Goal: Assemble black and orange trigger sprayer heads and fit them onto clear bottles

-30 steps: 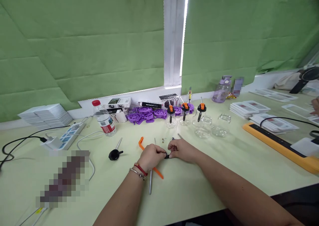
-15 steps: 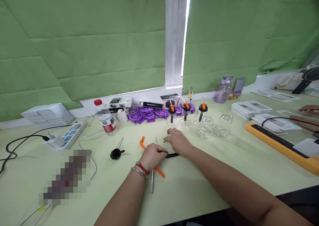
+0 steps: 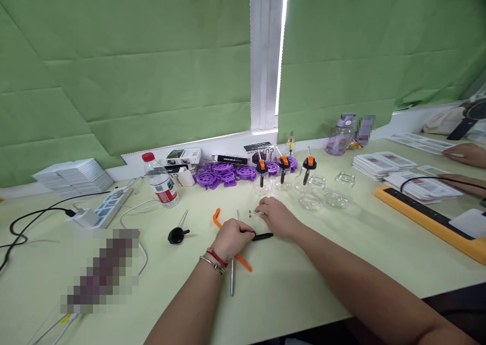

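- Pinching the left end of a slim black plastic piece (image 3: 262,236), the left hand (image 3: 233,237) has closed fingers; the piece points rightward below the right hand (image 3: 279,217).
- Right fingertips: beside tiny brass-coloured parts (image 3: 250,216); cannot tell whether gripping.
- Bent orange plastic strip (image 3: 243,262), silver metal rod (image 3: 232,279): partly hidden by the left hand.

We see a slim, straight black handle-like part (image 3: 262,236), lying almost level in the lower centre of the frame, its left end pinched and partly hidden, the rest exposed. Just above it we find a few tiny brass-coloured pieces (image 3: 250,215), loose, too small to name exactly.
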### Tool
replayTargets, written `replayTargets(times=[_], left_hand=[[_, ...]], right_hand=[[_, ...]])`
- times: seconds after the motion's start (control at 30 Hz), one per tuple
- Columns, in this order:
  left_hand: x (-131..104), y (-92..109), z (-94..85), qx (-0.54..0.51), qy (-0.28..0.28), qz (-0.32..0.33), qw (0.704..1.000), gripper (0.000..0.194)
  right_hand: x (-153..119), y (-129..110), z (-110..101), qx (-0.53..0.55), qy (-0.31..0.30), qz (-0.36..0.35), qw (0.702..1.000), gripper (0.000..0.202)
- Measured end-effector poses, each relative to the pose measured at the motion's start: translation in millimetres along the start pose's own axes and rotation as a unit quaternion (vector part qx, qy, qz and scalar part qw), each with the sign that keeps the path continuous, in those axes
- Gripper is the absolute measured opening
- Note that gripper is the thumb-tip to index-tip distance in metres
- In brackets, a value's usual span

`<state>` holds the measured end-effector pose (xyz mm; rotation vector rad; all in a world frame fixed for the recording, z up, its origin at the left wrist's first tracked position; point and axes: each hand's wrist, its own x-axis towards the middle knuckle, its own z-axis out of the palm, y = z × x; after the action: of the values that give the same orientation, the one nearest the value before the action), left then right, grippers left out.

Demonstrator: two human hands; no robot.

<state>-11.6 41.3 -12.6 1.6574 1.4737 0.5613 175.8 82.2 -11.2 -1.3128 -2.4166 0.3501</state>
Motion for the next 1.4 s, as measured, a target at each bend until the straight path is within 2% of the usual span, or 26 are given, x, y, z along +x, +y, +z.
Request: replayTargets(times=[0.1,0.2,0.33,0.47,0.6,0.77,0.93,1.1,1.17,1.27,1.4], left_hand=[[-1.0,1.7,-0.4,-0.001,0.000,0.004,1.000,0.026],[-2.6,6.2,-1.1,0.006,0.008,-0.006,1.000,0.025],[-3.0,7.9,-0.4,0.006,0.047,-0.020,0.999,0.022],[-1.5,3.7,0.5,0.002,0.096,-0.010,0.995,0.017],[-2.2,4.5,-0.8,0.094,0.131,-0.015,0.987,0.014],[-5.6,9.6,-0.9,0.195,0.151,-0.006,0.969,0.016],[-9.0,15.3,1.7,0.275,0.175,0.056,0.944,0.019],[-14.0,27.2,11.6,0.355,0.162,0.250,0.886,0.018],[-15.2,29.9,18.4,0.385,0.147,0.296,0.862,0.021],[-14.9,29.3,27.3,0.425,0.126,0.314,0.840,0.023],[-12.7,26.0,30.5,0.459,0.089,0.312,0.827,0.023]], right_hand=[[-16.2,-3.0,-7.3,0.104,-0.065,0.011,0.992,0.022],[-29.7,-5.6,-8.5,0.125,-0.114,0.008,0.986,0.021],[-37.1,-0.7,-7.6,0.120,-0.097,0.051,0.987,0.014],[-39.6,15.1,-13.9,0.123,-0.086,0.103,0.983,0.011],[-41.4,25.6,-19.8,0.136,-0.078,0.133,0.979,0.010],[-41.8,25.1,-21.3,0.141,-0.077,0.135,0.978,0.010],[-40.9,23.6,-23.0,0.145,-0.049,0.130,0.980,0.013],[-40.4,24.9,-25.0,0.146,-0.043,0.125,0.980,0.015],[-40.8,25.9,-25.5,0.149,-0.048,0.124,0.980,0.015],[-41.4,28.1,-25.4,0.155,-0.053,0.122,0.979,0.014],[-41.5,32.6,-23.3,0.158,-0.054,0.111,0.980,0.014]])
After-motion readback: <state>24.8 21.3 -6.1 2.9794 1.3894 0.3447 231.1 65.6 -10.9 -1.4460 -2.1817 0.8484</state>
